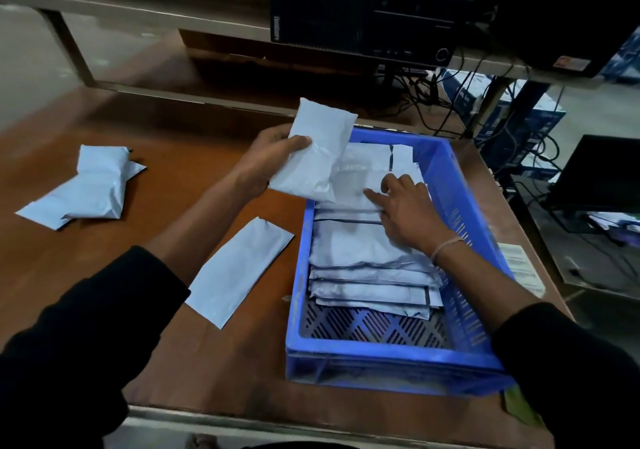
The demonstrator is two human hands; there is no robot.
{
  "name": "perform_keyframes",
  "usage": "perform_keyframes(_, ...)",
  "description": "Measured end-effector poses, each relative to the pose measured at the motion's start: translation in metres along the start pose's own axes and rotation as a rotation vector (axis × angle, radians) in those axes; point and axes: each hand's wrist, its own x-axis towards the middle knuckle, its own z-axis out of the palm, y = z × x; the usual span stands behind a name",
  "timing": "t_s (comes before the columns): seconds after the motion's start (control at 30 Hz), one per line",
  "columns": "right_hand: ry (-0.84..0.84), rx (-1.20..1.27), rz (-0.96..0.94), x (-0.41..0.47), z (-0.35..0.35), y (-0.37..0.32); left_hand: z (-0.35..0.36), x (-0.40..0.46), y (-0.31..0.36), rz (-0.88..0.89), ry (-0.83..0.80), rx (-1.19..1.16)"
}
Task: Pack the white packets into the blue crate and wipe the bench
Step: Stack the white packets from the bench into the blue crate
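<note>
— What lay nearest on the bench [214, 362]?

— The blue crate [388, 362], its near end bare mesh, a stack of white packets [367, 272] filling the middle and far part. Just left of it, one flat packet [239, 272] lay on the wood.

— And the hands?

— The right hand [408, 209] rested inside the crate, fingers [375, 194] spread flat on the stacked packets, gripping nothing. The left hand [266, 164] pinched a plump packet [313, 150], thumb on its face, raised over the crate's far left rim.

— Farther out?

— Two loose packets [90, 189] overlapped at the bench's left. Beyond the bench, a black computer case [363, 12] sat on a shelf, above tangled cables [436, 98].
</note>
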Motion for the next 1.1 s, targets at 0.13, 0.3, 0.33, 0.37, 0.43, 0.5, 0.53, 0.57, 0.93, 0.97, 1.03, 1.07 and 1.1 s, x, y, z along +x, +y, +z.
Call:
perform_keyframes(0.13,0.102,0.222,0.149,0.002,-0.018,0.015,0.009,-0.002,0.003,0.056,-0.113,0.065)
perform_keyframes(0.3,0.394,0.297,0.125,-0.011,-0.064,0.020,0.027,0.000,0.017,0.059,-0.295,0.245)
perform_keyframes(0.33,0.358,0.240,0.069,-0.013,-0.069,0.019,0.032,0.001,0.019,0.056,-0.332,0.266)
perform_keyframes(0.37,0.333,0.190,0.016,-0.015,-0.071,0.017,0.037,0.001,0.022,0.047,-0.371,0.281)
perform_keyframes(0.43,0.345,0.144,-0.060,-0.020,-0.068,0.015,0.047,0.002,0.025,0.020,-0.459,0.305)
perform_keyframes(0.5,0.372,0.137,-0.092,-0.026,-0.066,0.012,0.055,0.001,0.026,0.008,-0.540,0.366)
perform_keyframes(0.53,0.366,0.130,-0.097,-0.030,-0.065,0.011,0.059,0.001,0.024,0.022,-0.556,0.415)
perform_keyframes(0.57,0.353,0.115,-0.100,-0.035,-0.066,0.011,0.061,0.000,0.023,0.062,-0.553,0.485)
perform_keyframes(0.93,0.090,0.071,-0.161,-0.065,-0.039,0.005,0.065,-0.020,0.010,0.349,-0.607,0.975)
perform_keyframes(0.97,0.090,0.076,-0.151,-0.064,-0.036,0.003,0.067,-0.024,0.010,0.352,-0.618,1.027)
perform_keyframes(1.03,0.094,0.075,-0.152,-0.060,-0.030,0.000,0.071,-0.028,0.007,0.377,-0.631,1.143)
perform_keyframes(1.07,0.103,0.086,-0.162,-0.059,-0.028,-0.001,0.073,-0.028,0.005,0.401,-0.640,1.204)
perform_keyframes(1.1,0.116,0.115,-0.164,-0.058,-0.027,-0.001,0.075,-0.028,0.003,0.409,-0.657,1.274)
